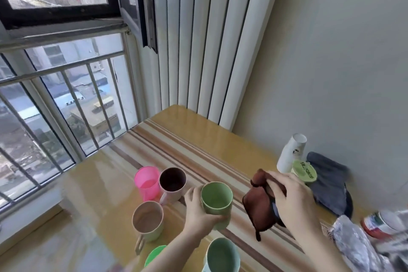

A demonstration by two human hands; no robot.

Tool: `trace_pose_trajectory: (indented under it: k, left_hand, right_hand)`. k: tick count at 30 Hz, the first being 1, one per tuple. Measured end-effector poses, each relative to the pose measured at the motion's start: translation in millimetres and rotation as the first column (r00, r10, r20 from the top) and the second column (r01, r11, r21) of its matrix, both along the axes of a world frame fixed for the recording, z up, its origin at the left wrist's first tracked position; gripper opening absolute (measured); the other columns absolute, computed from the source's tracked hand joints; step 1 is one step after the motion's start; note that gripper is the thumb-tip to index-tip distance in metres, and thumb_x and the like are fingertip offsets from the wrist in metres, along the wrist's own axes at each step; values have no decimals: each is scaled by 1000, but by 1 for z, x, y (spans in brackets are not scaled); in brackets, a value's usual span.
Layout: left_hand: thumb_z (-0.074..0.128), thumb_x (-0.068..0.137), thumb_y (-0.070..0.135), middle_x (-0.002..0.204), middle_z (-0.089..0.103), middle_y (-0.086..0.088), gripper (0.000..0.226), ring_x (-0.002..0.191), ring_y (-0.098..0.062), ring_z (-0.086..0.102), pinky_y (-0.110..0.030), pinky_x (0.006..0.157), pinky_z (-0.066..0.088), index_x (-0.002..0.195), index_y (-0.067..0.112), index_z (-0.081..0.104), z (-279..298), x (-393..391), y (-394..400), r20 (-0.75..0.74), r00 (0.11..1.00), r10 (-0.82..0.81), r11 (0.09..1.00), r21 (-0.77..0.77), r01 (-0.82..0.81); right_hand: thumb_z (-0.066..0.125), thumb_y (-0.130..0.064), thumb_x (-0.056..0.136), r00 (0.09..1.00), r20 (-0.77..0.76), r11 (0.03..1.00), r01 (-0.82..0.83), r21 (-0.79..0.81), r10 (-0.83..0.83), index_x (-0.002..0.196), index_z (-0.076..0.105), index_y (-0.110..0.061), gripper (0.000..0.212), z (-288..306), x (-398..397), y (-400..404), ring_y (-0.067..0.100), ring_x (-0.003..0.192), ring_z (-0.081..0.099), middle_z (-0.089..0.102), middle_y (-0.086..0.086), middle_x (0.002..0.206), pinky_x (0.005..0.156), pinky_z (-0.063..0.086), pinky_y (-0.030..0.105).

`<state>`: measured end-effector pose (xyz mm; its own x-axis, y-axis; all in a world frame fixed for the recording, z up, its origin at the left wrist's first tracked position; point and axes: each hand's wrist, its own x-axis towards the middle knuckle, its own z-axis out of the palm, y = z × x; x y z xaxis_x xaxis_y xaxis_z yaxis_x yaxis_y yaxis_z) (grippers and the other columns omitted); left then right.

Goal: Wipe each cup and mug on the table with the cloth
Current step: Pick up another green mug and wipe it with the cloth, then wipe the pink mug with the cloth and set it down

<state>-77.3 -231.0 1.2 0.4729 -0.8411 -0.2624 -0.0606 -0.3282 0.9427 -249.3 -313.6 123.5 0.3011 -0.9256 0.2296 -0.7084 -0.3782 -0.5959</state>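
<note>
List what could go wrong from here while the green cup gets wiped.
1. The left hand grips the green cup amid other cups; a swing could topple the pink cup or the tan mug.
2. The brown cloth hangs from the right hand, so its loose end may drag across the table.

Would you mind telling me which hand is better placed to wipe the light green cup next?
The right hand: it already grips the reddish-brown cloth beside the light green plastic cup, which the left hand holds.
</note>
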Motion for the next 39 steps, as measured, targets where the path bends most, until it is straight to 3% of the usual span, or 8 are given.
trace_pose_trajectory:
  k: [11, 15, 20, 23, 27, 33, 37, 39]
  left_hand:
    - [86, 58, 6, 146, 27, 2, 87, 130, 0, 26, -16, 105, 23, 131, 22, 41, -74, 0, -7, 108, 993, 36, 996, 74, -45]
    - [78, 47, 18, 151, 26, -12, 101, 142, -25, 31, -28, 116, 28, 141, 15, 38, -85, 3, -4, 107, 993, 49, 986, 154, -66]
    - [77, 63, 8, 164, -6, -9, 109, 155, -28, 4, -27, 119, 18, 155, 19, 18, -50, -3, 7, 52, 998, -37, 976, 215, 25]
    - [74, 65, 29, 157, 9, 1, 98, 151, -19, 11, -25, 119, 15, 151, 25, 28, -1, -8, 17, 146, 989, -31, 999, 36, 26]
    - [82, 77, 39, 151, 41, 18, 83, 142, 4, 35, -19, 117, 25, 147, 37, 38, 91, 3, 12, 261, 923, -284, 931, -156, 331]
    - [65, 88, 14, 96, 75, -3, 19, 91, -10, 69, -42, 95, 56, 105, 14, 73, 185, 19, -2, 441, 825, -353, 875, -156, 458]
    - [55, 88, -13, 98, 79, -15, 28, 92, -19, 76, -40, 92, 60, 102, 1, 74, 226, 16, 8, 386, 849, -362, 849, -238, 471]
    - [52, 89, -15, 101, 79, -19, 29, 90, -18, 74, -42, 89, 59, 103, -1, 73, 244, 12, 12, 358, 856, -373, 846, -248, 473]
  right_hand:
    - [65, -7, 90, 987, 150, 995, -66, 75, 54, 104, 76, -19, 21, -36, 1, -10, 3, 83, 61, 71, -6, 89, 73, 35, -7]
    - [65, -9, 91, 984, 160, 991, -93, 97, 76, 106, 75, -19, 21, -34, -1, -13, 1, 87, 61, 73, -8, 93, 74, 36, -6]
    - [61, -17, 94, 969, 194, 964, -187, 188, 150, 94, 70, -46, 30, -14, -1, -13, -13, 89, 64, 70, -38, 89, 74, 42, -1]
    - [59, -20, 96, 943, 202, 927, -306, 219, 263, 91, 69, -53, 34, 15, 1, -10, -8, 90, 68, 73, -31, 92, 78, 48, 11]
    - [56, -23, 97, 875, 254, 829, -476, 292, 413, 98, 72, -45, 28, 71, 7, -3, 1, 95, 71, 77, -18, 97, 87, 52, 22]
    - [62, -28, 89, 705, 417, 623, -706, 336, 574, 101, 77, -24, 20, 132, -8, 9, 16, 107, 70, 76, 2, 105, 102, 50, 34]
    - [88, -18, 68, 638, 423, 548, -770, 327, 644, 106, 78, -25, 40, 139, -38, 10, 14, 114, 65, 70, -7, 113, 101, 48, 23]
    - [95, -24, 55, 628, 515, 604, -760, 242, 584, 111, 75, -23, 59, 137, -45, 5, 18, 118, 63, 69, -3, 120, 97, 49, 20]
